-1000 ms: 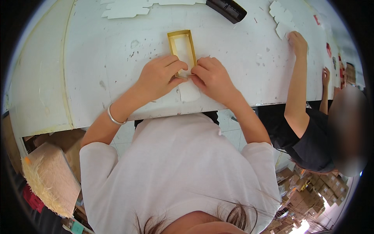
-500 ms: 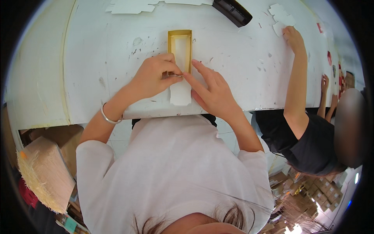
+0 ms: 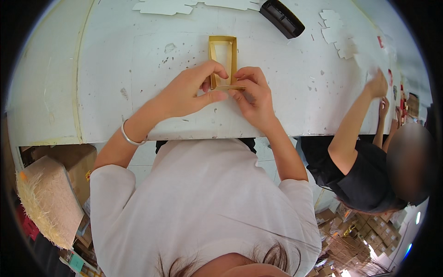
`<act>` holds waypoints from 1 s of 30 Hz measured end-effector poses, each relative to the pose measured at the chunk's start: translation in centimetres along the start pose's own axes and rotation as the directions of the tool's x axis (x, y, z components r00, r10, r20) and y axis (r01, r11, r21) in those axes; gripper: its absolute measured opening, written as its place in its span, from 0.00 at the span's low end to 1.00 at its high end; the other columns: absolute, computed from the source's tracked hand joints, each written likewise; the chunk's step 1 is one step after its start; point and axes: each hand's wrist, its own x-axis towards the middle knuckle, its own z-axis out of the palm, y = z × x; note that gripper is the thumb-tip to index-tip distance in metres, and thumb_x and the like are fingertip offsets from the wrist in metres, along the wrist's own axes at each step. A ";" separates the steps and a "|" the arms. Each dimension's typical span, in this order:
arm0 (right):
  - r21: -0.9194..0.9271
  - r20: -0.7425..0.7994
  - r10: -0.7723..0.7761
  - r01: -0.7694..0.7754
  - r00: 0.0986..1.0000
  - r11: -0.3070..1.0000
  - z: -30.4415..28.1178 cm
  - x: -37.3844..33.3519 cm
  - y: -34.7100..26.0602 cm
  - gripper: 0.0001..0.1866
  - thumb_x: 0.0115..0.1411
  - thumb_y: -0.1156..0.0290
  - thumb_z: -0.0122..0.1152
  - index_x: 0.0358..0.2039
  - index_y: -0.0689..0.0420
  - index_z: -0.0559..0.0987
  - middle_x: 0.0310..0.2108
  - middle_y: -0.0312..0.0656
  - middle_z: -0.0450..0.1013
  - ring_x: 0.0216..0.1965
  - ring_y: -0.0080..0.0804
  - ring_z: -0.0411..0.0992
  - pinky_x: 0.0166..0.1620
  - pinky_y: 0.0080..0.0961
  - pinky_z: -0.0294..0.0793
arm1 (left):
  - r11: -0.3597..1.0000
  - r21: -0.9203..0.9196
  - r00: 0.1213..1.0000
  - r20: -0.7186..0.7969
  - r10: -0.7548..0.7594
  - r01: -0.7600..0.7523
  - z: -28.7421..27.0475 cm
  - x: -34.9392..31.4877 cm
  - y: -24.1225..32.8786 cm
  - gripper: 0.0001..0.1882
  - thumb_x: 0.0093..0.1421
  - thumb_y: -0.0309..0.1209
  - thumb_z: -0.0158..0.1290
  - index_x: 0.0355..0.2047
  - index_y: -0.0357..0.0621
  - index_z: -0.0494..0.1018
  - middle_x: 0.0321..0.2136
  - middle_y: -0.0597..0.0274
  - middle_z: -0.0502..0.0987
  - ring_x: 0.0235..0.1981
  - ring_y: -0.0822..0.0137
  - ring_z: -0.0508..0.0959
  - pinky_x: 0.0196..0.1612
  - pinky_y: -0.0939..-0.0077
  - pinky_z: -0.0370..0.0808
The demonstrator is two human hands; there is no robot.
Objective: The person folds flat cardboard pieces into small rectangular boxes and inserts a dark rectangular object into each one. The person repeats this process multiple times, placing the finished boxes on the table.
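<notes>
- Scuffed white worktable (image 3: 115, 69) spans the workspace, its surface marked with dark specks and patches; stacked brown cartons (image 3: 378, 231) crowd the floor at lower right.
- Near the table's front edge, before a person in a white shirt (image 3: 203, 198), sits an open, narrow gold box (image 3: 234, 57), its long sides running away from the wearer and its pale inside facing up.
- At the box's near left corner, the left hand (image 3: 187, 90) curls around the wall, index finger bent over the inside, thumb extended on the near side with a gap between the two; whether the partly hidden other fingers grip the wall cannot be told.
- Opposite, at the near right corner, the right hand (image 3: 256, 94) pinches the end of the box's near flap (image 3: 226, 87) between thumb and bent fingers.
- Silver-coloured bangle (image 3: 131, 135) circles the left wrist.
- Beyond the box, a glossy black case (image 3: 282, 19) lies at an angle, just beside flat white card blanks (image 3: 164, 6) at the table's far side.
- To the right, a co-worker in black (image 3: 369, 180) raises a blurred hand (image 3: 377, 85) near more white card pieces (image 3: 332, 30).
</notes>
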 end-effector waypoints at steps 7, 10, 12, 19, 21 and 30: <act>-0.138 -0.157 -0.022 0.000 0.987 0.990 1.0 0.2 -1.3 0.16 0.51 0.81 0.62 0.42 0.61 0.73 0.44 0.48 0.66 0.31 0.34 0.68 0.34 0.25 0.73 | 0.995 0.095 0.975 -0.220 -0.011 0.033 1.5 0.3 0.2 0.12 0.63 0.23 0.44 0.47 0.42 0.63 0.40 0.61 0.71 0.27 0.70 0.68 0.33 0.78 0.68; -0.554 0.003 -0.278 0.233 0.961 0.799 0.8 -0.3 -0.9 0.15 0.49 0.79 0.61 0.40 0.62 0.74 0.42 0.45 0.67 0.30 0.33 0.67 0.31 0.24 0.69 | 0.971 0.196 0.945 -0.272 0.185 -0.134 1.8 0.7 -0.7 0.16 0.61 0.21 0.44 0.50 0.42 0.61 0.45 0.59 0.69 0.26 0.69 0.68 0.32 0.77 0.69; -0.690 0.070 -0.383 0.322 0.921 0.648 1.3 -0.4 -0.7 0.15 0.47 0.77 0.60 0.38 0.62 0.75 0.40 0.43 0.68 0.29 0.31 0.66 0.30 0.24 0.65 | 0.978 0.185 0.961 -0.241 0.138 -0.094 1.6 0.7 -0.6 0.15 0.61 0.20 0.45 0.49 0.41 0.63 0.48 0.58 0.67 0.27 0.68 0.69 0.33 0.76 0.70; -0.723 0.095 -0.250 0.240 0.963 0.648 1.8 -0.1 -1.3 0.12 0.46 0.79 0.58 0.35 0.60 0.75 0.35 0.39 0.68 0.29 0.30 0.64 0.30 0.24 0.62 | 0.885 0.455 0.927 -0.283 0.248 -0.098 3.0 -1.7 -0.2 0.08 0.53 0.22 0.57 0.34 0.37 0.74 0.46 0.59 0.68 0.31 0.65 0.74 0.32 0.76 0.73; -0.737 0.104 -0.288 0.268 0.952 0.621 1.9 0.2 -1.2 0.12 0.44 0.77 0.57 0.33 0.60 0.74 0.31 0.38 0.64 0.28 0.30 0.62 0.29 0.24 0.61 | 0.784 0.608 0.885 -0.288 0.366 -0.127 3.2 -1.8 -0.8 0.11 0.49 0.22 0.60 0.34 0.37 0.74 0.42 0.61 0.70 0.31 0.65 0.73 0.30 0.76 0.73; -0.619 0.207 -0.085 0.197 0.975 0.760 1.5 1.2 -1.8 0.06 0.44 0.79 0.56 0.27 0.59 0.73 0.27 0.38 0.66 0.29 0.33 0.66 0.30 0.26 0.65 | 0.694 0.719 0.924 -0.241 0.298 -0.036 3.2 -0.6 0.2 0.08 0.45 0.20 0.58 0.27 0.38 0.72 0.32 0.64 0.69 0.31 0.63 0.69 0.28 0.73 0.70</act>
